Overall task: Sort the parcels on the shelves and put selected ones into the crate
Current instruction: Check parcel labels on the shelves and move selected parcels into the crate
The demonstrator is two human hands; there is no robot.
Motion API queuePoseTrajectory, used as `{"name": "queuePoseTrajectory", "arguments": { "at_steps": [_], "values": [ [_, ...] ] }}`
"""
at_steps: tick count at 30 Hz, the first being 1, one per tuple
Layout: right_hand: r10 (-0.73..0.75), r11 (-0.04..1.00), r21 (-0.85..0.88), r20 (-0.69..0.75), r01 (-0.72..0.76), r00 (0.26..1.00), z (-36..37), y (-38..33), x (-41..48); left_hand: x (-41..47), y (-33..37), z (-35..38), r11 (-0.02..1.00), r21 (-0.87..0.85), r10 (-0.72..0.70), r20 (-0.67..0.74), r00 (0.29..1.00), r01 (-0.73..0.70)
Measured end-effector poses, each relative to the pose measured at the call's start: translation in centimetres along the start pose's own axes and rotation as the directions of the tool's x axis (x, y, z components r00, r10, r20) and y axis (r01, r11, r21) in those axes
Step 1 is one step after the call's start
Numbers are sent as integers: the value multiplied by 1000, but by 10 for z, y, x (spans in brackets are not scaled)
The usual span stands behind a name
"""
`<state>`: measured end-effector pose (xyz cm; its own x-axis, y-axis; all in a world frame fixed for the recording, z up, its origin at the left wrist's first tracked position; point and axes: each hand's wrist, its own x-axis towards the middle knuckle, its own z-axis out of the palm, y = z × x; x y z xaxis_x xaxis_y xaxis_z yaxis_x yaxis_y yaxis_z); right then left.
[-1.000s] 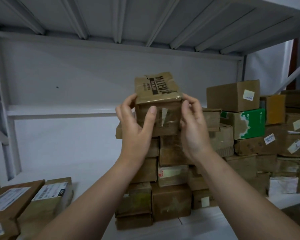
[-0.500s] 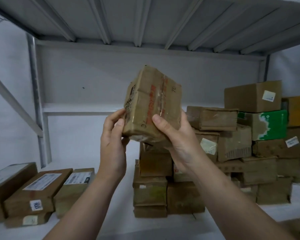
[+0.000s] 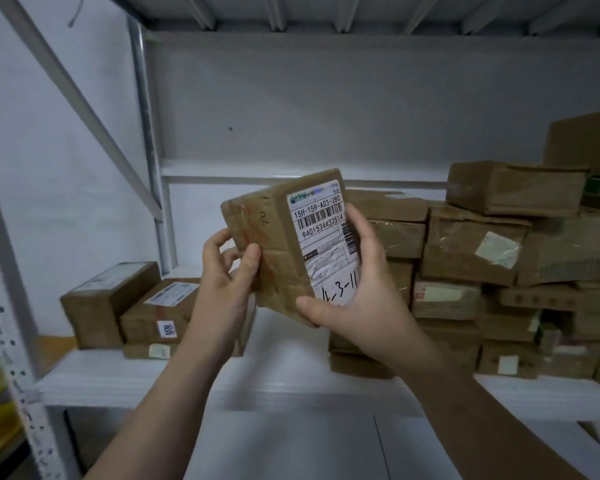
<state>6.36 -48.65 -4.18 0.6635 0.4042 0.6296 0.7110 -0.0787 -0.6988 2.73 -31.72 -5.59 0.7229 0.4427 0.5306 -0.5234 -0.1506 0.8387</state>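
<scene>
Parcel (image 3: 278, 251) turned label-forward, gripped by left hand (image 3: 222, 289), right hand (image 3: 364, 303)

Left grip (image 3: 222, 289) and right grip (image 3: 361, 303) bare — forearms (image 3: 160, 403) bare too, nails short.

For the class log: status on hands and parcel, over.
Left hand and right hand both grip the labelled parcel, clear of the shelf. Label faces camera. Crate not in view.
</scene>
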Motion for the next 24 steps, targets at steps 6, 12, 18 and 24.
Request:
{"name": "queuePoseTrajectory", "arguments": {
  "at_steps": [6,12,18,24],
  "values": [
    [-59,901,-433,-70,23,996,45,6,0,5,3,-22,994,65,-89,66,994,85],
    [35,997,67,-42,-32,998,65,14,3,17,-3,-58,987,-63,-136,122,983,145],
    [210,829,525,25,-192,977,96,35,-1,-1,-31,-53,976,-111,-184,44,982,188],
    [326,778,600,-132,-187,936,129,49,-13,-38,-57,-80,983,-91,-141,167,976,158]
  ]
}}
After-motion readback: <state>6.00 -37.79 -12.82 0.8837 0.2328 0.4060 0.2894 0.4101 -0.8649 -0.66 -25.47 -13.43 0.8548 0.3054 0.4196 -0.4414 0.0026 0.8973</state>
